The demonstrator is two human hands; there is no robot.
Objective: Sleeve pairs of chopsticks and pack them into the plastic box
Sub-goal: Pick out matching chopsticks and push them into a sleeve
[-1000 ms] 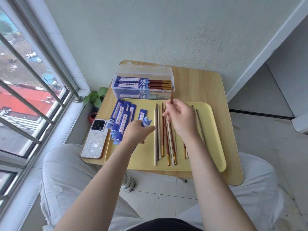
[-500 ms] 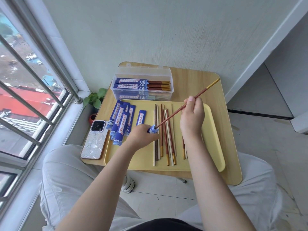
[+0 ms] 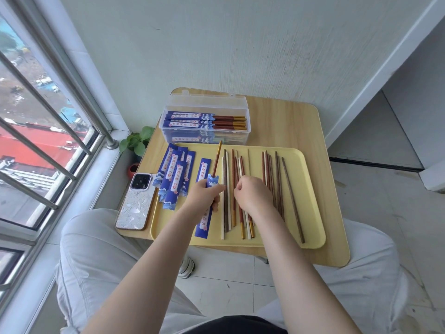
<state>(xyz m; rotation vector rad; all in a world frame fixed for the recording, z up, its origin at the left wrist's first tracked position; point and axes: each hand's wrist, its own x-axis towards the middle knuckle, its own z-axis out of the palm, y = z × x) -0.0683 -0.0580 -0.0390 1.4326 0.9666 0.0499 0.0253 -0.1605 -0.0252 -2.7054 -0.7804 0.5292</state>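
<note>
— Two hands over the yellow tray [image 3: 310, 213] on the wooden bench [image 3: 284, 121]. Left hand [image 3: 204, 196]?
— Curled round a blue paper sleeve [image 3: 204, 222], one red chopstick [image 3: 217, 158] poking out of its top end, gold tip toward the plastic box [image 3: 207, 124].
— Right hand [image 3: 252, 196]?
— Down on the loose chopsticks [image 3: 231, 189] in the tray's middle, fingers curled; cannot tell whether pinching one or merely touching.
— Elsewhere on the tray?
— More loose chopsticks [image 3: 277, 179] right of that hand, brown and red. Empty sleeves [image 3: 177, 175] fanned over the left rim, one more [image 3: 204, 171] lying alone just beside the held one.
— And the box?
— Behind the tray, lid back, sleeved pairs [image 3: 204, 120] lying lengthwise inside.
— Anything off the tray?
— Phone [image 3: 134, 203] face down at the bench's left edge. Small green plant [image 3: 136, 142] by the window sill.
</note>
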